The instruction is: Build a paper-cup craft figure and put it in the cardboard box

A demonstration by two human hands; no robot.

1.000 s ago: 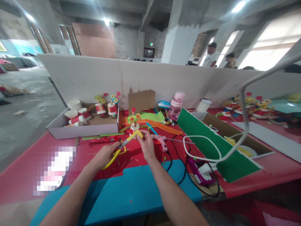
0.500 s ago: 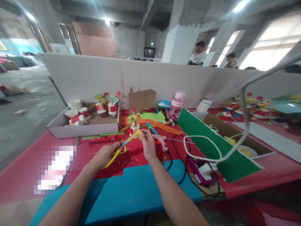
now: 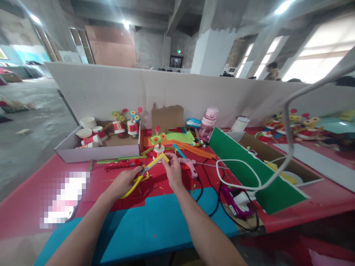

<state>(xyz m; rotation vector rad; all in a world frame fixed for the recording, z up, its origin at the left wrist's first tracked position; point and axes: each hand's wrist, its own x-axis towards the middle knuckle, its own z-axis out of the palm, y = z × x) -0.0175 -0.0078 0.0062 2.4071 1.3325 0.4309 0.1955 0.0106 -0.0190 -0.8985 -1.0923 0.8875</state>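
My left hand (image 3: pixel 126 181) is closed round the yellow-handled scissors (image 3: pixel 135 185), whose blades point up and to the right. A yellow strip (image 3: pixel 156 161) lies along the blades, bent at its right end. The fingers of my right hand (image 3: pixel 173 170) pinch that end of the strip. Just beyond the hands stands a small figure (image 3: pixel 159 149) with a white cup body, a spring neck and orange round eyes. Right of my right hand, a pink glue gun (image 3: pixel 191 168) lies on the red cloth.
A white box (image 3: pixel 105 153) with cups and two figures is at the back left. At right are a green-sided box (image 3: pixel 249 177), a white cable loop and a purple power strip (image 3: pixel 241 207). A phone (image 3: pixel 66 197) lies at left; orange strips (image 3: pixel 194 147) lie behind.
The yellow strip's right end shows more plainly, and my right hand's fingers have shifted slightly on it. My left hand and the scissors are almost unmoved. A person in the background has gone from view.
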